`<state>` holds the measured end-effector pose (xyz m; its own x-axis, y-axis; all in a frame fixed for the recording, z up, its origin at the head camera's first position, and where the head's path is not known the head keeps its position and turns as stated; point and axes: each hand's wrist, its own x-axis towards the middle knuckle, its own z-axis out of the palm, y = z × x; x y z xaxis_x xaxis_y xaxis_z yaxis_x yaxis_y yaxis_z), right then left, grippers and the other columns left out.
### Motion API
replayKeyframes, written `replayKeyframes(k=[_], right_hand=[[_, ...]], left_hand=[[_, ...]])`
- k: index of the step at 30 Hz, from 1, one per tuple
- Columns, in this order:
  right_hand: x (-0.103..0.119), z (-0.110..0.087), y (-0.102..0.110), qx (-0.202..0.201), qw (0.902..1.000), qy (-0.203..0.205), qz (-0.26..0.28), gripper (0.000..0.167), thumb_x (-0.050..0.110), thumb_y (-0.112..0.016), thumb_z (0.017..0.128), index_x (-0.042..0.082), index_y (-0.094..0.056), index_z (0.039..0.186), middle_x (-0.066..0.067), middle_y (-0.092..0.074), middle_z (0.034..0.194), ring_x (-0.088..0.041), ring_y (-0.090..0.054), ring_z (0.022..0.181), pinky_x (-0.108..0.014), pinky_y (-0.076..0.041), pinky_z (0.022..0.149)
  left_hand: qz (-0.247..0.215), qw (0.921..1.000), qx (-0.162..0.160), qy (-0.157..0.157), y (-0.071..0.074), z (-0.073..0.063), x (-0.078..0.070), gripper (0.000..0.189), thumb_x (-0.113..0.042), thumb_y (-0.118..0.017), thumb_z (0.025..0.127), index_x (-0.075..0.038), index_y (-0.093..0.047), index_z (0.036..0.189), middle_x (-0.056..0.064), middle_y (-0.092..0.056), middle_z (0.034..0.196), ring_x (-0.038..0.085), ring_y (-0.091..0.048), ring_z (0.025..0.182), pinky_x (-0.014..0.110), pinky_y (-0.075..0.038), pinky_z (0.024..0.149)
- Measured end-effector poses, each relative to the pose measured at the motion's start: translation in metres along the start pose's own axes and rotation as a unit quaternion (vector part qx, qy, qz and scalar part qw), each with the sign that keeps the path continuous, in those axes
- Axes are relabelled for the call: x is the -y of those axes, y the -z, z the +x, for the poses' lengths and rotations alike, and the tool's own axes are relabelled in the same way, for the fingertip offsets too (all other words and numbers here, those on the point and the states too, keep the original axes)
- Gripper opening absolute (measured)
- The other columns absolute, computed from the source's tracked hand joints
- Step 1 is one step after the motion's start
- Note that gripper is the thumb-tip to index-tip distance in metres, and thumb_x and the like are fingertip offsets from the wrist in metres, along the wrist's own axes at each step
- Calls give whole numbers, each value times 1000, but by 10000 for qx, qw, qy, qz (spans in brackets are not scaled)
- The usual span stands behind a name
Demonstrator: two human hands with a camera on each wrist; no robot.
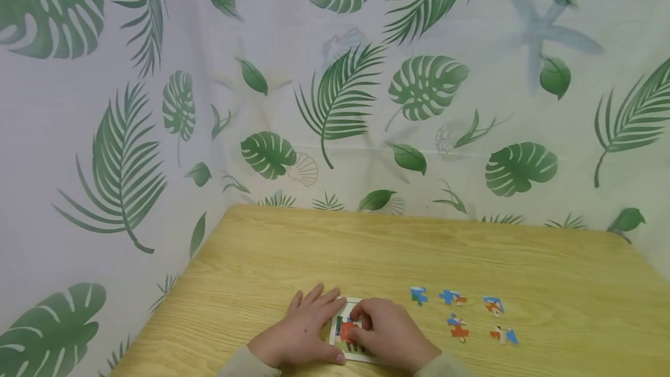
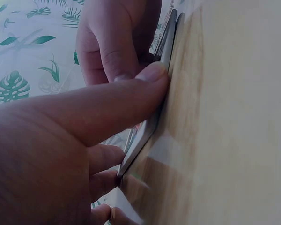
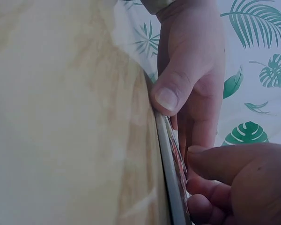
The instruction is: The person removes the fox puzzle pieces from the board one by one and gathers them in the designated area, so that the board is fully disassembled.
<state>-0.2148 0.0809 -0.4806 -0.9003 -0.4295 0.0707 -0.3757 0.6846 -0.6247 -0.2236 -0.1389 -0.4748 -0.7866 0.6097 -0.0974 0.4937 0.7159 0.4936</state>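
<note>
A small white-bordered puzzle board [image 1: 333, 336] lies flat on the wooden table, with red, green and blue joined pieces [image 1: 345, 330] inside it. My left hand [image 1: 306, 330] rests along its left side, fingers fairly straight, the thumb [image 2: 152, 75] against the near edge. Over the board's right part is my right hand [image 1: 389, 330], with fingers curled and thumb and index finger [image 3: 210, 164] at a puzzle piece on the picture. That piece is mostly hidden by the fingers. Both hands touch the board area and come close to each other.
Several loose puzzle pieces lie on the table [image 1: 314, 243] right of the board, among them a blue-and-green one [image 1: 418, 295], a red-and-blue one [image 1: 458, 328] and a blue-cornered one [image 1: 503, 335]. A leaf-patterned curtain [image 1: 356, 179] hangs behind and at the left.
</note>
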Motion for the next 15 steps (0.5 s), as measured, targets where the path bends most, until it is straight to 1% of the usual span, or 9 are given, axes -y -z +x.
replayKeyframes(k=[7,15], right_hand=[[1,3,-5,-243,9985,6,-481,11,30,-77,88,21,-72,91,12,-49,61,-6,-43,54,-27,-38,53],[5,4,-4,-184,9984,-135,-517,12,29,-77,87,20,-71,90,11,-50,63,-8,-44,55,-29,-37,54]], left_hand=[[-12,10000,-3,-7,0,0,1,100,-67,-75,77,-18,-40,157,5,-26,166,38,-13,152,70,-5,113],[-55,10000,42,43,2,-1,-2,100,-67,-74,77,-18,-40,157,4,-26,166,37,-12,152,69,-5,114]])
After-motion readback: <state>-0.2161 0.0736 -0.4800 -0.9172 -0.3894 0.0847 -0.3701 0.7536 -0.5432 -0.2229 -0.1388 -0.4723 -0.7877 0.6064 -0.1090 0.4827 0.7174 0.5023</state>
